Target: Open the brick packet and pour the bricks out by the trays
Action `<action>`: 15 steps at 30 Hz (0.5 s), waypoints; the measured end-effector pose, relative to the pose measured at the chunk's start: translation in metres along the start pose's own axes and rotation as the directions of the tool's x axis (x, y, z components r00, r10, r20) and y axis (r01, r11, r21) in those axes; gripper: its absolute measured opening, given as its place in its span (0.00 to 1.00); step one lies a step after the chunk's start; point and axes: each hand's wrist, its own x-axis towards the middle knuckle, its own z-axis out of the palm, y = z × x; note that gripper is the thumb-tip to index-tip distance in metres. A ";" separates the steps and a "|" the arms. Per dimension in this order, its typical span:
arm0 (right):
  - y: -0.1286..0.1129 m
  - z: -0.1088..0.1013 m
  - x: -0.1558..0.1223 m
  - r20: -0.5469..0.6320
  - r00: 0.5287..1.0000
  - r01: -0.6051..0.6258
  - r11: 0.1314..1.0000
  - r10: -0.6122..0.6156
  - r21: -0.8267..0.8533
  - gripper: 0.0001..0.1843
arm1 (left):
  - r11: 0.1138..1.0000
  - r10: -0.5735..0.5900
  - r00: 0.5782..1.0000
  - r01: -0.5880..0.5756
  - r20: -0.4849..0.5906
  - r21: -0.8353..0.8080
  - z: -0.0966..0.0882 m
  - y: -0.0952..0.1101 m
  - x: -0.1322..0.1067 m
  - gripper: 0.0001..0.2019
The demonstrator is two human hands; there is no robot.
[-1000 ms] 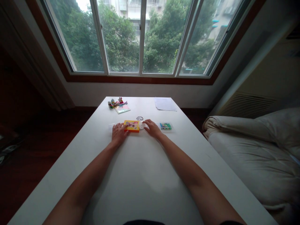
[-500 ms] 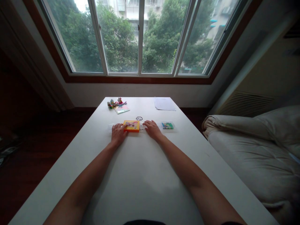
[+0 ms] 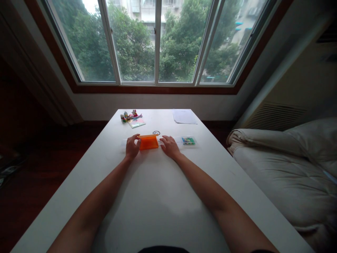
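Box [image 3: 149,142] — orange, mid-table [image 3: 158,211], tipped up on its near edge so I see its plain underside. Left hand [image 3: 132,147] pinches its left end, fingers closed on it; right hand [image 3: 170,147] lies flat just beside the right end, fingers spread, whether touching I cannot tell. I read this as mid-flip. Next move calls for a steady left grip and right-hand support — the box could slip sideways. Clear tray [image 3: 188,141] sits right, apart.

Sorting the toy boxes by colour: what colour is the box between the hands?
Orange, seen best in the head view: the box is tipped up by the left hand.
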 end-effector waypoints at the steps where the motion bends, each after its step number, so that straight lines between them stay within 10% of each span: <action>1: 0.000 0.000 0.000 -0.008 1.000 -0.001 1.000 0.001 -0.002 0.22 | 0.999 -0.018 1.000 0.018 -0.004 -0.040 0.001 0.001 0.001 0.21; 7: -0.001 -0.004 -0.002 -0.041 0.999 0.017 1.000 -0.016 0.015 0.19 | 0.999 0.009 0.997 -0.006 0.078 -0.038 0.005 -0.009 0.000 0.36; 15: -0.004 -0.006 -0.001 -0.029 0.999 -0.023 0.999 0.025 0.045 0.17 | 0.925 0.069 0.960 -0.163 0.271 0.342 0.005 -0.014 -0.013 0.19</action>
